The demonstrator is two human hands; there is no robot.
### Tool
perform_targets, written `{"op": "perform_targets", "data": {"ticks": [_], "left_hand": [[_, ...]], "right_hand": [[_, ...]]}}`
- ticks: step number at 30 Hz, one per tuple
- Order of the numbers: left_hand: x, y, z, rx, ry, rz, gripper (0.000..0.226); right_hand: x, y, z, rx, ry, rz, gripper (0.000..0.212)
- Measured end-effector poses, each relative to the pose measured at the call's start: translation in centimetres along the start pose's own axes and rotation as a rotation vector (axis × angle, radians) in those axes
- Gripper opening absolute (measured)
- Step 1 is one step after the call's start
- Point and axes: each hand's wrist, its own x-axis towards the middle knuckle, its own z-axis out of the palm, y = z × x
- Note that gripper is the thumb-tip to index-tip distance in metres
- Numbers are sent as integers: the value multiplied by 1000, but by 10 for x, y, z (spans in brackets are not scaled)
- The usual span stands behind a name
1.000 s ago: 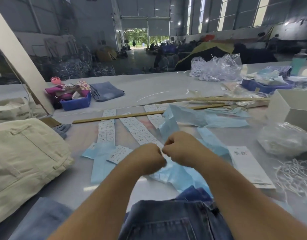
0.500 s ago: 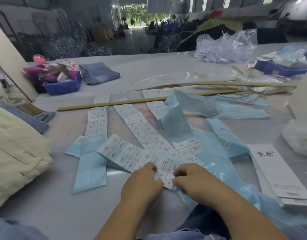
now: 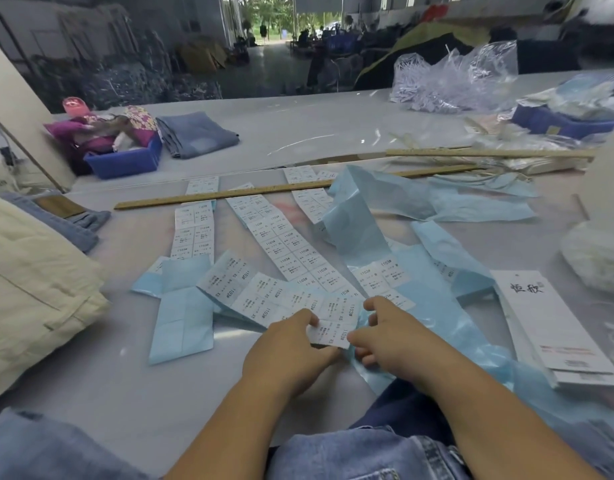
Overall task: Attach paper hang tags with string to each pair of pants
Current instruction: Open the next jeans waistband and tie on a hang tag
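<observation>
A grey tabletop (image 3: 91, 393) in a large workshop is seen from above, spread with strips of white size stickers on pale blue backing paper (image 3: 298, 251). Near the front edge, the end of one sticker strip (image 3: 330, 332) is pinched between two bare hands. The left hand (image 3: 288, 348) holds it with curled fingers and thumb on the strip's left edge; the right hand (image 3: 385, 337) grips the right edge, its fingers bent round sticker and loose blue backing alike (a sticker appears to be in the middle of being peeled).

The task is judged to be at an early, preparatory step. A stack of long white paper hang tags (image 3: 555, 334) lies untouched to the right, well apart from the hands. Blue denim pants (image 3: 361, 455) lie at the bottom edge, under the forearms, with no tag seen on them. A pile of cream trousers (image 3: 35, 289) waits at the left. No string is threaded yet.

On the stickers, "1103#", "XS" and "XL" can be read; smaller lines are too fine. The top hang tag bears two brushed black characters, not legible with certainty.
</observation>
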Motion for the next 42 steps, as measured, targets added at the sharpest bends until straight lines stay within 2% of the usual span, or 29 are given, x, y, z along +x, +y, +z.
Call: {"op": "perform_targets", "data": {"ticks": [5, 6, 9, 10, 12, 14, 15, 17, 19, 22, 25, 28, 32, 35, 39, 42], "left_hand": [[1, 2, -1, -121, -25, -19, 58], [1, 3, -1, -130, -20, -21, 55], [2, 8, -4, -153, 96, 33, 23], [2, 9, -6, -200, 161, 51, 29], [2, 14, -14, -466, 279, 38, 35], [2, 19, -25, -874, 348, 22, 21], [1, 20, -30, -1067, 341, 11, 10], [0, 20, -33, -1359, 249, 19, 19], [-4, 22, -32, -1462, 137, 43, 25], [-8, 28, -24, -1383, 37, 74, 35], [-8, 28, -23, -1155, 51, 81, 24], [-7, 25, -23, -1126, 68, 131, 17], [-8, 25, -23, -1132, 70, 169, 22], [-8, 27, -24, -1178, 60, 188, 22], [-5, 25, -25, -1187, 83, 173, 22], [-4, 22, -25, -1133, 21, 193, 25]], "right_hand": [[2, 2, 2, 201, -68, -33, 64], [2, 1, 2, 245, -83, -51, 64], [0, -3, 2, 332, -128, -100, 51], [-1, -4, 2, 342, -127, -108, 46], [-1, -5, 1, 326, -93, -109, 41], [0, -3, 1, 258, -50, -89, 37], [0, -2, 1, 224, -41, -79, 34], [0, -2, 1, 199, -29, -81, 29], [-1, -4, -1, 250, -12, -119, 19], [-4, -8, -5, 382, -9, -189, 20], [-7, -11, -7, 503, -45, -213, 37], [-9, -12, -7, 586, -70, -228, 49], [-9, -9, -7, 613, -117, -251, 39], [-5, -6, -6, 518, -82, -206, 17], [-6, -6, -5, 529, -78, -213, 16], [-5, -5, -7, 565, -53, -233, 18]]}}
